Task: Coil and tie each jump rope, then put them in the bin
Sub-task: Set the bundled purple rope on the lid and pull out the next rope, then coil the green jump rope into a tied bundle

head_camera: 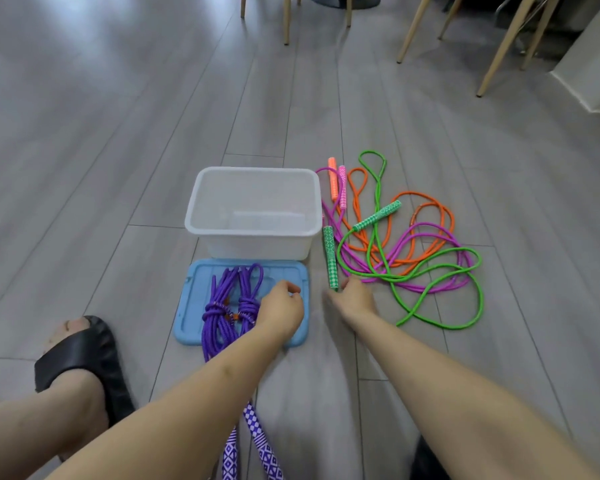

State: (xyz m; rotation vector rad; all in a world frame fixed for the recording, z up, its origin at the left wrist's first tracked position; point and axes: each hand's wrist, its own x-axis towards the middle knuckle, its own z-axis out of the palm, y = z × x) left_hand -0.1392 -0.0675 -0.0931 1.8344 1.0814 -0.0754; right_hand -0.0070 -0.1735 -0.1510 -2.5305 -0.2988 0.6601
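Note:
A white plastic bin (253,233) stands on the floor with nothing in it. In front of it lies its blue lid (191,299), and a coiled, knotted purple jump rope (222,306) rests on the lid with its patterned handles trailing toward me. My left hand (281,306) hovers over the lid beside the purple coil, fingers loosely curled and holding nothing. My right hand (352,297) reaches the lower end of a green jump rope handle (330,258); whether it grips is unclear. Loose green rope (426,292), magenta rope (416,233) and orange rope (437,209) lie tangled to the right.
My left foot in a black slipper (80,358) rests on the floor at the lower left. Wooden chair legs (413,29) stand at the back. A white cabinet base (589,71) sits at the far right. Grey plank floor surrounds everything.

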